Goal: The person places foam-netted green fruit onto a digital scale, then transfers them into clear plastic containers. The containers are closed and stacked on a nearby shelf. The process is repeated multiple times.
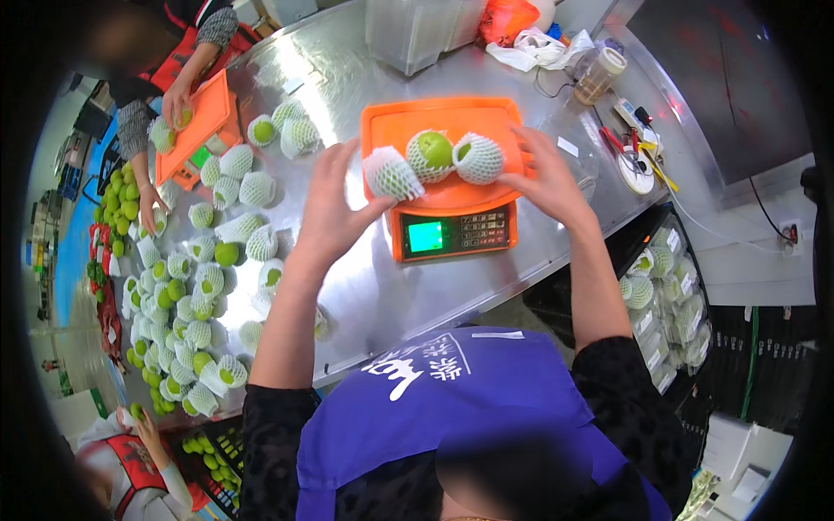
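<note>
An orange digital scale [456, 208] with a lit green display stands before me on the metal table. On its tray lie three green fruits in white foam nets: a left one [392, 174], a middle one [432, 155] with its green top bare, and a right one [479, 159]. My left hand [339, 202] is spread at the tray's left edge, its thumb tip close to the left fruit; whether it touches cannot be told. My right hand [546, 174] is spread at the right edge, fingers apart, thumb near the right fruit.
Many netted green fruits [186, 312] cover the table's left part. A co-worker handles fruit at a second orange scale [202, 130]; another person holds a fruit at lower left. A plastic bin [420, 32], a jar [601, 75] and red-handled tools [619, 142] stand beyond. A crate [671, 293] of packed fruit is at right.
</note>
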Demonstrator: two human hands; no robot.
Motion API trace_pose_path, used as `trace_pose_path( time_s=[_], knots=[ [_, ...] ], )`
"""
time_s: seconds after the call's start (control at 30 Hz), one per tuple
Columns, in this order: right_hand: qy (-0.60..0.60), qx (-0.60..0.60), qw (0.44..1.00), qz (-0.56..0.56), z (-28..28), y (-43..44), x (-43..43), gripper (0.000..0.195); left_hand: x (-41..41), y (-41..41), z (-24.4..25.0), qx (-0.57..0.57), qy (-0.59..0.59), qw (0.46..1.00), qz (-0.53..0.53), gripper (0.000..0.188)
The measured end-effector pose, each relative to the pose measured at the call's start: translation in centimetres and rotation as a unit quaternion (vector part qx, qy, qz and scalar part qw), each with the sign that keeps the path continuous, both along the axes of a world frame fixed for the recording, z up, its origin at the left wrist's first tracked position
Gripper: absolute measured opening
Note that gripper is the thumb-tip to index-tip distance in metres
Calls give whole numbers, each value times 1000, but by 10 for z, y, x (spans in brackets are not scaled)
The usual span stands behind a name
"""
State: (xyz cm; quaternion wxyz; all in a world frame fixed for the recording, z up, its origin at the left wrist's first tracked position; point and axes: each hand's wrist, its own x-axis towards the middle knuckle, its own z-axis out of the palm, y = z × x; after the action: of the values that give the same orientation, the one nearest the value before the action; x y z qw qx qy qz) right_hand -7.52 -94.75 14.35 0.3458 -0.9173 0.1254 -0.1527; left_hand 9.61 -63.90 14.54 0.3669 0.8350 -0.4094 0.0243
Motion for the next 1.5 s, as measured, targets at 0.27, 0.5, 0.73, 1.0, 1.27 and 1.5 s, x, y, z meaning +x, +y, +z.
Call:
trace_pose_path(
  time_s=[0.27, 0.5, 0.73, 1.0, 1.27, 1.5],
  knots=[
    [65, -47, 993, 87, -16, 21, 47, 91, 0, -96, -16, 191, 2, 982, -16, 100],
    [-50, 163, 981, 90, -22, 6, 13, 94, 0, -138, -11, -13, 177, 974, -141, 84],
    [-76, 151, 978, -121, -19, -57, -85, 99, -61, -277, 7, 28, 85, 949, -303, 80],
    [74, 8, 980, -182, -85, -97, -110, 95, -90, -370, -72, 279, 90, 897, -330, 78],
    [225, -150, 954, -130, -74, -128, -114, 50, -99, -358, -64, 279, -29, 899, -336, 48],
    [84, 19, 989, -124, -90, -158, -123, 42, -95, -369, -72, 308, 16, 895, -323, 47]
  ],
)
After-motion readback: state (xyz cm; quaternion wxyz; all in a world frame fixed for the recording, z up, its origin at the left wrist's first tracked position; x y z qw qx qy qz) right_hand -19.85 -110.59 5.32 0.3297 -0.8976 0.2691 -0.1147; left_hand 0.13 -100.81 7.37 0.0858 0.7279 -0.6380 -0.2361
